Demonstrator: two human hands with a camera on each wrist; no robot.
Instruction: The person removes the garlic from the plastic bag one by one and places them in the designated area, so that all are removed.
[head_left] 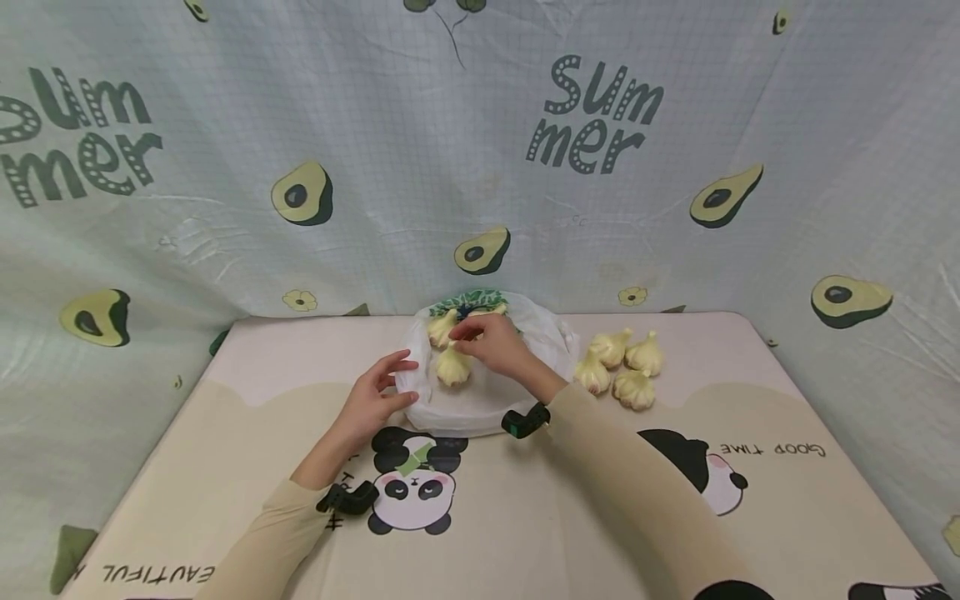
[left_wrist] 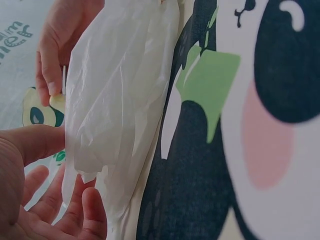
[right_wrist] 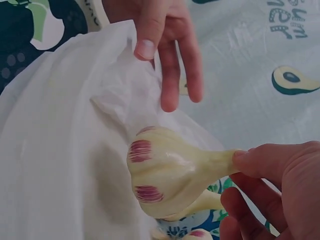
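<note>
My right hand (head_left: pixel 493 342) pinches a garlic bulb (right_wrist: pixel 167 172) by its stem, between thumb and fingers, over the mouth of a white plastic bag (head_left: pixel 480 412). The bulb is pale yellow with purple streaks. My left hand (head_left: pixel 372 393) is at the bag's left rim, its thumb and fingers spread apart and touching the thin plastic (left_wrist: pixel 120 100). Inside the bag, other garlic (head_left: pixel 441 327) lies towards the back, partly hidden by the right hand. A green leafy print shows at the bag's far side.
Several garlic bulbs (head_left: pixel 633 389) sit in a group on the table, right of the bag and near the right forearm. A tablecloth with panda prints (head_left: pixel 412 500) covers the table. Behind it hangs a curtain (head_left: pixel 420 125) printed with avocados.
</note>
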